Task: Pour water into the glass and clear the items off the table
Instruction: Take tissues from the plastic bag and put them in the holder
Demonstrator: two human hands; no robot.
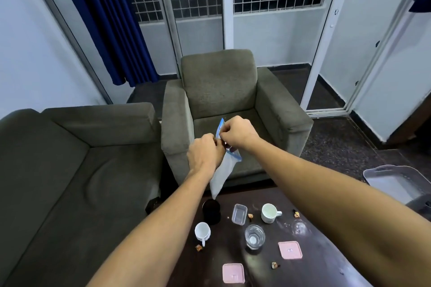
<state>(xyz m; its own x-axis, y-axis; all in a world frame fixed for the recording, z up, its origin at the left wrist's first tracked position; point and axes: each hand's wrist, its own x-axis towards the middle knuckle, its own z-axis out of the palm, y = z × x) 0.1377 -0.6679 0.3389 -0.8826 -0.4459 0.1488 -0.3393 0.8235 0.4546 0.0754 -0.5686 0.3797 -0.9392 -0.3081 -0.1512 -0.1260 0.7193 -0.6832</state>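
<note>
I am pinching a zip bag [222, 170] top with both hands, left hand [205, 152] and right hand [236, 131], readying it; next comes loading the wrappers [275, 265] lying below my hands

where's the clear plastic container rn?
Head view: the clear plastic container sits open on the dark table, between the black cup on its left and the white mug on its right.

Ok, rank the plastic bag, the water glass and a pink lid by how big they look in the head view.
1. plastic bag, clearly largest, though held nearer the camera.
2 and 3. water glass and the pink lid beside it look alike; I won't rank them.
</note>
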